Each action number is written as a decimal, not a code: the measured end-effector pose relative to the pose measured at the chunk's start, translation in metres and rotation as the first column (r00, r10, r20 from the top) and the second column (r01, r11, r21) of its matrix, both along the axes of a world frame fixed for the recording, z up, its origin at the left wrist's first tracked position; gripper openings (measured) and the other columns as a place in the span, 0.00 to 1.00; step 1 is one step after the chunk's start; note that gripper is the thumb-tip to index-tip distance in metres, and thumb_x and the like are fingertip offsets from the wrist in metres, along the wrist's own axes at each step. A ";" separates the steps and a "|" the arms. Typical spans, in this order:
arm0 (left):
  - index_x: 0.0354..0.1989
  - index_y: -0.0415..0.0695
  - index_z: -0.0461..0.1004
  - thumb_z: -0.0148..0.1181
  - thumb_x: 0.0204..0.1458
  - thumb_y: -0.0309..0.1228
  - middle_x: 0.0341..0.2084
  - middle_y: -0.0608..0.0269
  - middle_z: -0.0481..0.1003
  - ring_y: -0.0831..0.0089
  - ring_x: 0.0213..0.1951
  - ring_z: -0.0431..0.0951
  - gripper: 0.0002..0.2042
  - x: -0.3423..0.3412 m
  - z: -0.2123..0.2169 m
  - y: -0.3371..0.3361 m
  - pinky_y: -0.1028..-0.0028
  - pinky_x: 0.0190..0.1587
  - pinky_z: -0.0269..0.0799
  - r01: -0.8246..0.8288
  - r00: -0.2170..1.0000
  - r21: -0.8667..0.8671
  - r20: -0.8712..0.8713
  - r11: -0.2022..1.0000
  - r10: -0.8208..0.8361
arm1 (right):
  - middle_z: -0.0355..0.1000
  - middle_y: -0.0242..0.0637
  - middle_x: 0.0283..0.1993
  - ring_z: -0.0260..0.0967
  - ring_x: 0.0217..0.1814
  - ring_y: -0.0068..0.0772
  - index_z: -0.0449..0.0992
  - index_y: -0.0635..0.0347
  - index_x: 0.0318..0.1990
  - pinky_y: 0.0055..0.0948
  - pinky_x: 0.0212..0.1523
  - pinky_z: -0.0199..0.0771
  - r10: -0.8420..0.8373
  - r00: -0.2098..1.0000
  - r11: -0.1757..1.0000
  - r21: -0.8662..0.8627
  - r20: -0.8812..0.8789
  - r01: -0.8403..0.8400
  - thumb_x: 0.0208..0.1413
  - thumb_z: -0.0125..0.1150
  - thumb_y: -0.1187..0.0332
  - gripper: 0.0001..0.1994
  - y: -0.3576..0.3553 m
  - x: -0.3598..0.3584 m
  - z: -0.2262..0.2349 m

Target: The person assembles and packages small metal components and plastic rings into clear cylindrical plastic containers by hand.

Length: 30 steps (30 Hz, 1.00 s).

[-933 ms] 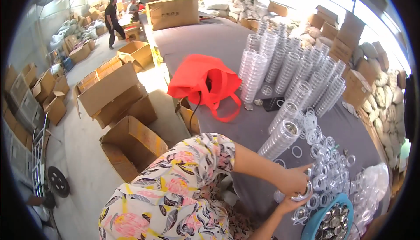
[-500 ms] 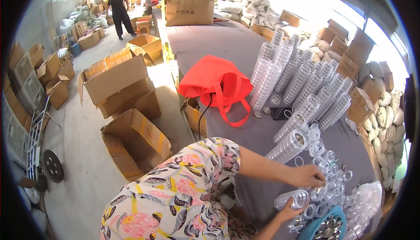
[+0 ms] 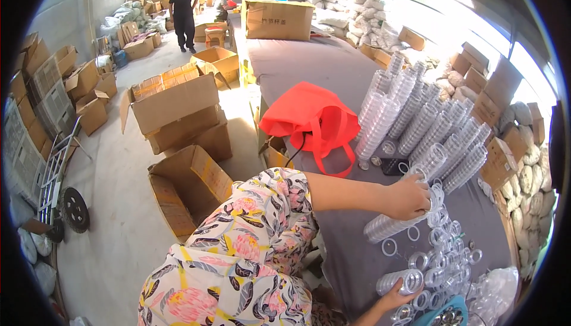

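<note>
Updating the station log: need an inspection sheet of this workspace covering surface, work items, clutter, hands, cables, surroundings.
Surface: grey cloth-like tabletop, partly covered.
Work items: tall stacks of clear plastic round pieces; loose clear plastic rings; blue round basin holding shiny metallic-looking pieces, cut off by the frame edge.
Clutter: red fabric tote bag; black flat phone-like object; crumpled clear plastic bag.
Left hand: at the top of a slanted clear stack; exact grip hidden.
Right hand: around a short clear stack.
Cables: thin dark cord by the bag; ends not visible.
Surroundings: open brown cardboard boxes; piled pale sacks; standing person in black.
</note>
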<state>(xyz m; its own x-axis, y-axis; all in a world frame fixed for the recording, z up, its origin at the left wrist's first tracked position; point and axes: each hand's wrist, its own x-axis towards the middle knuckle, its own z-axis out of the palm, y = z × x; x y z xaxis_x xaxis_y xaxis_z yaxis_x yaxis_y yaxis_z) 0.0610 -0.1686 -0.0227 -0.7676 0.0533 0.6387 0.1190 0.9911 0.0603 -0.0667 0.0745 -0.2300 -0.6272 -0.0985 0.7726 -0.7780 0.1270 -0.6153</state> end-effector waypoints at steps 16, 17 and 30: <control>0.40 0.45 0.73 0.55 0.48 0.32 0.34 0.59 0.73 0.62 0.47 0.70 0.12 0.019 0.031 -0.015 0.55 0.54 0.57 0.063 0.976 -0.053 0.211 0.997 -0.050 | 0.60 0.44 0.56 0.57 0.60 0.43 0.59 0.65 0.57 0.38 0.62 0.53 0.139 0.958 0.988 -0.101 0.250 -0.117 0.33 0.70 0.68 0.38 -0.018 0.034 0.032; 0.40 0.44 0.74 0.55 0.48 0.31 0.34 0.59 0.73 0.62 0.47 0.69 0.11 0.016 0.036 -0.018 0.56 0.54 0.57 0.121 0.961 0.001 0.251 0.993 -0.117 | 0.61 0.44 0.55 0.58 0.59 0.42 0.60 0.65 0.56 0.37 0.61 0.54 0.140 0.958 0.987 -0.109 0.251 -0.116 0.33 0.70 0.68 0.38 -0.017 0.032 0.030; 0.43 0.42 0.72 0.63 0.37 0.25 0.39 0.57 0.70 0.57 0.45 0.67 0.19 0.009 0.032 0.047 0.60 0.53 0.59 0.363 0.929 0.001 -0.070 0.932 -0.362 | 0.67 0.43 0.48 0.67 0.50 0.39 0.63 0.64 0.52 0.34 0.52 0.67 0.075 0.971 0.993 -0.103 0.228 -0.053 0.29 0.77 0.61 0.39 -0.012 0.034 0.041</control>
<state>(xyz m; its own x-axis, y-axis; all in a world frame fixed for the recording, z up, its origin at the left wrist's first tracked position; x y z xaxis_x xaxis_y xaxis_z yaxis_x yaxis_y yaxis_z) 0.0698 -0.1213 0.0091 -0.6524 0.3110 0.6911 0.4745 0.8787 0.0526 -0.0323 0.0630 -0.1894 -0.7843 -0.0767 0.6156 -0.6181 0.0132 -0.7860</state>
